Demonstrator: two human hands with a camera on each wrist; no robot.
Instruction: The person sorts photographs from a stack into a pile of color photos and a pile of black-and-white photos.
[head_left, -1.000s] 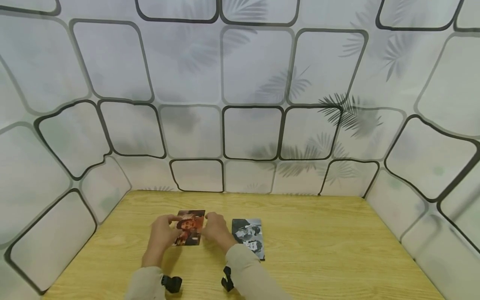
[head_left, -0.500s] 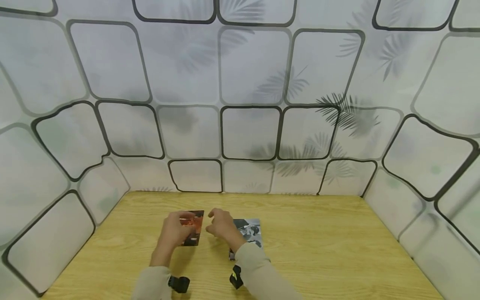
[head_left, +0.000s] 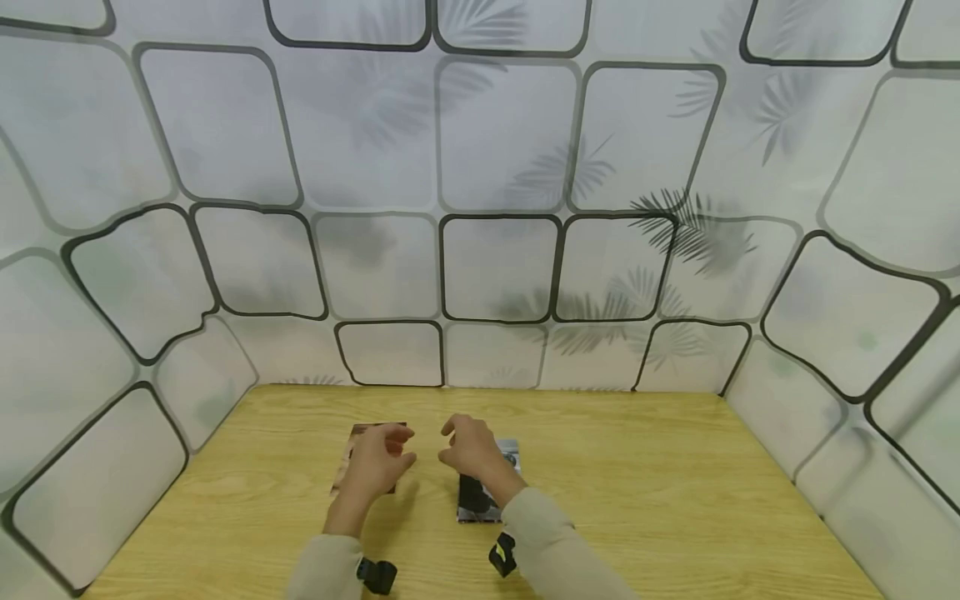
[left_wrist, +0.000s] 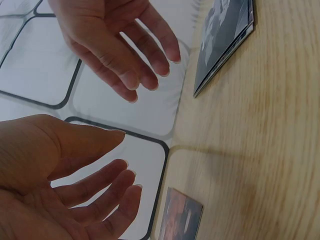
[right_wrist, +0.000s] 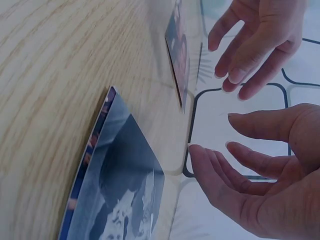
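Both hands hover above the table with relaxed, slightly bent fingers, apart from each other and holding nothing. My left hand (head_left: 375,462) is over a reddish colour photo (left_wrist: 180,217), covering much of it in the head view. That photo lies flat on the left. My right hand (head_left: 472,450) hangs above a small stack of photos (head_left: 477,502), its top one black-and-white. Layered edges of this stack (right_wrist: 125,175) show in the right wrist view. The hand and forearm hide part of it from the head camera.
The light wood-grain table (head_left: 637,483) extends to both sides and in front of the photos. Pale patterned walls (head_left: 495,267) with dark rounded outlines and leaf prints enclose its back and sides. A small black device (head_left: 377,575) is strapped at the left wrist.
Both hands have moved right. The fingers that touched the colour photo's two sides have come away from it, and the photo stays on the table. The right hand now covers more of the stack.
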